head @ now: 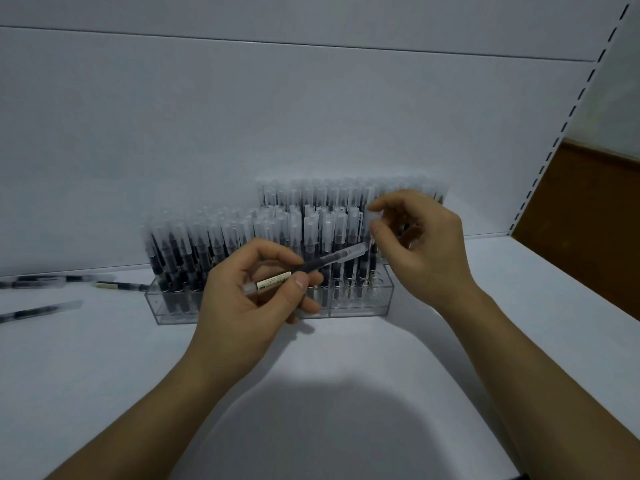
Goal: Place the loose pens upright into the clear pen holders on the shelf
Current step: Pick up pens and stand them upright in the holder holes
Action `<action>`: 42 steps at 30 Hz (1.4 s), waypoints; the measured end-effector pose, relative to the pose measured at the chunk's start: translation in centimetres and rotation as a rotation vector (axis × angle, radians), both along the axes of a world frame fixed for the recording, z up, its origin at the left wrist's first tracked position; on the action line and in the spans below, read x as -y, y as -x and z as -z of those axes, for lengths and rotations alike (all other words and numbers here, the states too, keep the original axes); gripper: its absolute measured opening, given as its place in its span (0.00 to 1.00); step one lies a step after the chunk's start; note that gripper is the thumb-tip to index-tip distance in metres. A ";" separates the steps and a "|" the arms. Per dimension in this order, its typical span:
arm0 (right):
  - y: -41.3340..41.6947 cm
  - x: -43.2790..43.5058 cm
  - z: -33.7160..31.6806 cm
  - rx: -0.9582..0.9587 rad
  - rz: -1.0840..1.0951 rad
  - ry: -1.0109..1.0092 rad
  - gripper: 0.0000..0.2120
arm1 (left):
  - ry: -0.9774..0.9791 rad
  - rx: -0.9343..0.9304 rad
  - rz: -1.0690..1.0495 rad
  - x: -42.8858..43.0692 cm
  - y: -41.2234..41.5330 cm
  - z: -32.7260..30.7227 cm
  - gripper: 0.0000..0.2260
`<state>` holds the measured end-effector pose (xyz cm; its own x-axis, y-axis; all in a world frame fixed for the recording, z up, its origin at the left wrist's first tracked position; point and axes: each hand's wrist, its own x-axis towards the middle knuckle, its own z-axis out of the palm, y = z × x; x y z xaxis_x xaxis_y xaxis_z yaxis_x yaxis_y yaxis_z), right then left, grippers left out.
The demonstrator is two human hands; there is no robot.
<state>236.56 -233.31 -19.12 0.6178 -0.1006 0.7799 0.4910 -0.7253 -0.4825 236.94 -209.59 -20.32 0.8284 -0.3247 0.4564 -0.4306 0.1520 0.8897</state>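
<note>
Left hand [256, 292] pinches a slanted pen [322, 263]; right hand [426, 244] pinches an upright pen [373, 217] in the holder [363, 306].

— What am I facing?
— You're facing a white back panel [242, 116] with one seam across it. A slotted upright [564, 129] stands at your right, with brown wood [588, 220] beyond.
— And below?
— Your white shelf [104, 358], dimly lit and shadowed.

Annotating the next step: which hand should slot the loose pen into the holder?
Left. The left hand already grips the pen, cap end toward the holder; the right hand pinches a standing pen there.
</note>
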 end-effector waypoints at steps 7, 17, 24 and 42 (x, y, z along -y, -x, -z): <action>1.0 -1.5 -0.7 -0.157 -0.348 -0.372 0.07 | 0.016 -0.001 0.005 0.1 0.1 0.2 0.06; 0.9 -0.2 -2.1 -0.113 -0.472 -0.757 0.18 | -0.479 0.418 -0.127 0.0 -0.5 1.6 0.11; 0.5 2.2 -2.1 0.048 -0.147 -0.646 0.12 | -1.049 0.729 -0.152 0.3 -0.2 3.1 0.23; 0.1 1.6 -0.6 -0.008 -0.023 -0.128 0.13 | -1.151 0.714 -0.207 1.0 0.3 3.3 0.25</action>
<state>236.47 -234.92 -18.54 0.6270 -0.1852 0.7566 0.5025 -0.6460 -0.5746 236.59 -210.62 -23.60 0.6083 -0.7075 0.3598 -0.7687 -0.6380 0.0452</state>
